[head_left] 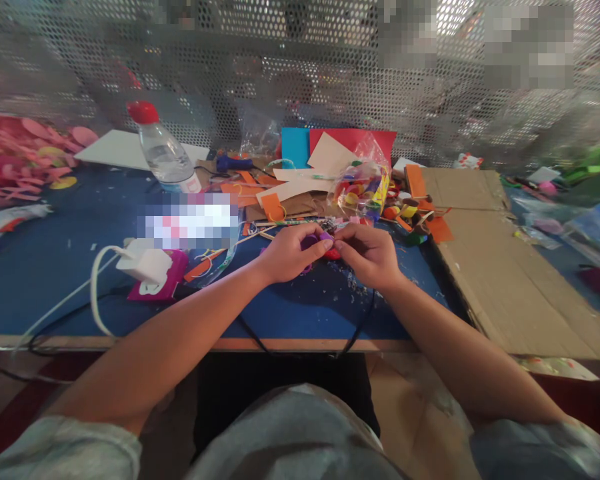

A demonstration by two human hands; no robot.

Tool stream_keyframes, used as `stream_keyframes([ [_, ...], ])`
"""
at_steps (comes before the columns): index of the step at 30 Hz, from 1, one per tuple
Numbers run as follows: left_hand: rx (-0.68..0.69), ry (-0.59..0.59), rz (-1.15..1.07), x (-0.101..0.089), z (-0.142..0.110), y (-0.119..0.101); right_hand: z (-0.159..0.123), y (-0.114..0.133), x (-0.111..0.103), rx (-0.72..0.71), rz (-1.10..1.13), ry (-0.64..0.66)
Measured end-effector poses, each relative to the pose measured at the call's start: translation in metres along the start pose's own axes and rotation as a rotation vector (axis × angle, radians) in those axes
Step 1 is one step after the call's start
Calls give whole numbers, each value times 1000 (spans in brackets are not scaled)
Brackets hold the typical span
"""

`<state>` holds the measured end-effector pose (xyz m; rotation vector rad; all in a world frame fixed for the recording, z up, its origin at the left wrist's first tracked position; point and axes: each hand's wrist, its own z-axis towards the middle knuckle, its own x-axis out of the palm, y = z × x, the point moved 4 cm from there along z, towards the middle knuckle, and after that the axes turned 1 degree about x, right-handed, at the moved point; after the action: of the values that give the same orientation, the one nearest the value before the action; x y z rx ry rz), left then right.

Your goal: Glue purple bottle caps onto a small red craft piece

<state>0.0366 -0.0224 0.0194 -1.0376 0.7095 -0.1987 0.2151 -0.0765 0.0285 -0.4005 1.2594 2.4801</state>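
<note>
Both hands meet over the middle of the blue table (290,320). Between thumb and fingers, my left hand (294,255) pinches a small purple piece (325,236), whose exact kind is too small to make out. Close beside it, my right hand (367,255) has thumb and fingertips pressed together; whatever they grip is hidden. A small red piece (333,254) shows just under the fingertips. Shiny loose bits (360,283) lie scattered below the right hand.
A clear bottle with a red cap (163,150) stands at the back left. Nearer are a white charger plug (147,261) on a magenta block (183,267) and cables. Orange scraps, a bag of colourful pieces (363,187) and pink pieces (25,157) lie around; flat cardboard (510,273) covers the right.
</note>
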Motion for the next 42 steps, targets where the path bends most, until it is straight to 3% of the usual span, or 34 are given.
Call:
stream_keyframes([
  [6, 15, -17, -21, 1, 1, -3, 0, -7, 8, 203, 326, 7],
  [20, 154, -107, -38, -6, -1, -5, 1, -26, 3, 296, 543, -90],
  [26, 197, -129, -13, -8, -1, -4, 2, -18, 4, 239, 471, -54],
  [36, 208, -109, -12, -6, -3, -11, 6, -9, 5, 332, 360, -23],
  [42, 209, -97, 15, -3, -3, -10, 5, -14, 4, 397, 298, -81],
])
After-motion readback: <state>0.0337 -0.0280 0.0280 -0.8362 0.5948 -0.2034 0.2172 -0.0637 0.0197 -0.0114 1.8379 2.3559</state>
